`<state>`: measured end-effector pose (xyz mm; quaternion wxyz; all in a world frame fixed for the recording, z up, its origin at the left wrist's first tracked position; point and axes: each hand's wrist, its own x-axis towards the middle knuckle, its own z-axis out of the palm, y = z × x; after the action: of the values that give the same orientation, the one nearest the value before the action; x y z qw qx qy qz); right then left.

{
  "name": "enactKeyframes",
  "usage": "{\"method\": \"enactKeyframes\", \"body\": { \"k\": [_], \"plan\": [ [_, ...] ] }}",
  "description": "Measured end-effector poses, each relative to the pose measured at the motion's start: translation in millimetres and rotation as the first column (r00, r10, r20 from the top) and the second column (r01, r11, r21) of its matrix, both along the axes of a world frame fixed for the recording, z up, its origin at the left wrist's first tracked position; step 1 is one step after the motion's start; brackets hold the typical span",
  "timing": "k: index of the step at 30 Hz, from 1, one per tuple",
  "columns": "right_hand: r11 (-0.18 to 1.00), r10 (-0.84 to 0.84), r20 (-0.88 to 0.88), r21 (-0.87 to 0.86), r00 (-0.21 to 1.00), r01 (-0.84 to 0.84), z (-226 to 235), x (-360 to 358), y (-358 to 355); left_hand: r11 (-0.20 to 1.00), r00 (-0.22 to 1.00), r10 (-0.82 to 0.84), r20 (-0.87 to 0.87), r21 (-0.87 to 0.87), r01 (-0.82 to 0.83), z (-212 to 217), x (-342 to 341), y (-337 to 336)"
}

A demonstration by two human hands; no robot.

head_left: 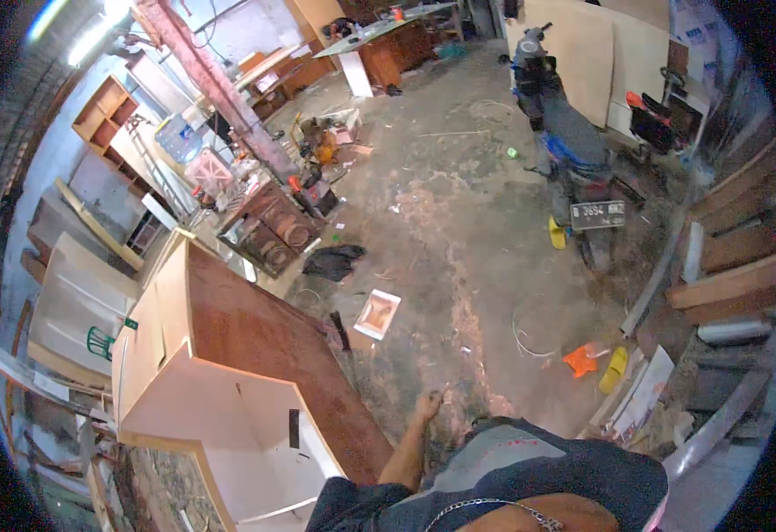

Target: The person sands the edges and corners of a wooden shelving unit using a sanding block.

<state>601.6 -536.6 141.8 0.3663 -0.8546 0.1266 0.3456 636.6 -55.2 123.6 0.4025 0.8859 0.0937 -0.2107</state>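
Note:
My left hand hangs low in front of my body, its fingers curled in loosely. Nothing shows sticking out of it. Beside that arm, on the left, stands a large wooden cabinet with a reddish-brown panel and white inner faces. The hand is apart from the panel's edge, over the concrete floor. Ahead of it lies a small white-framed tray or box with a brownish inside. My right hand is out of view.
A parked motorbike stands at the far right. Orange cloth or plastic and a yellow sandal lie near stacked boards. Dark cloth lies left, near a cluttered workbench. A desk stands at the back.

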Motion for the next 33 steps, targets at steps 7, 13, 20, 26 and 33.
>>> {"method": "enactKeyframes", "body": {
  "k": [7,13,20,26,33],
  "plan": [
    [0.999,0.046,0.136,0.020,0.990,-0.049,16.5,2.4,-21.0,0.952,0.975,-0.129,0.183,0.300,0.069,53.5,10.3,-52.1],
    [0.969,0.204,0.345,0.063,0.916,-0.239,41.6,53.0,4.2,0.963,0.992,-0.124,0.012,0.243,0.117,-48.5,-117.0,55.2],
    [0.991,0.120,0.137,-0.073,0.983,-0.111,40.9,50.0,58.4,0.559,0.719,0.677,-0.160,-0.523,-0.643,-12.4,-275.6,133.1],
    [0.990,0.125,0.052,-0.070,0.991,-0.121,20.9,-99.9,57.5,0.592,0.537,0.801,0.265,-0.221,-0.775,-38.2,-325.7,188.2],
    [0.995,0.053,-0.107,-0.080,0.993,-0.062,20.8,-276.7,100.0,0.429,0.539,0.838,-0.084,-0.509,-0.746,-46.2,-452.4,206.1]
  ]
}}
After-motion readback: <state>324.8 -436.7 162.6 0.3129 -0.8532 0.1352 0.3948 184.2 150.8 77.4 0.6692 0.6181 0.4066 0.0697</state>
